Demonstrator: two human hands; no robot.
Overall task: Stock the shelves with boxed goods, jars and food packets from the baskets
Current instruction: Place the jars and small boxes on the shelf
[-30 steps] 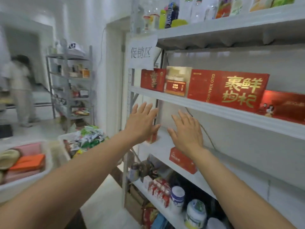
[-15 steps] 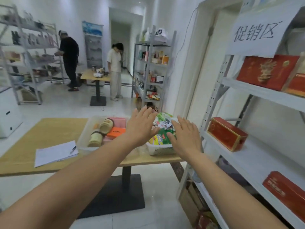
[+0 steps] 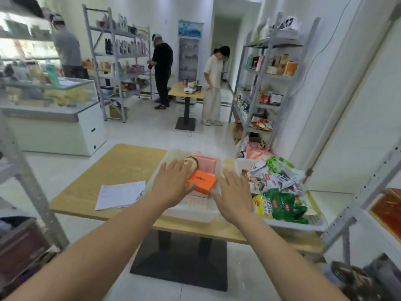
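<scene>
Gap between left hand (image 3: pixel 173 186) and right hand (image 3: pixel 235 197) shows orange box (image 3: pixel 202 181).

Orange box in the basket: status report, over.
Left grip open, right grip open, either side of orange box. Box lies on pink box in basket, not gripped. Jar behind left grip, partly hidden.

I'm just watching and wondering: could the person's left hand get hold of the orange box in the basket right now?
Probably yes. The left hand is open right beside the orange box, which lies on top in the white basket with nothing over it.
</scene>
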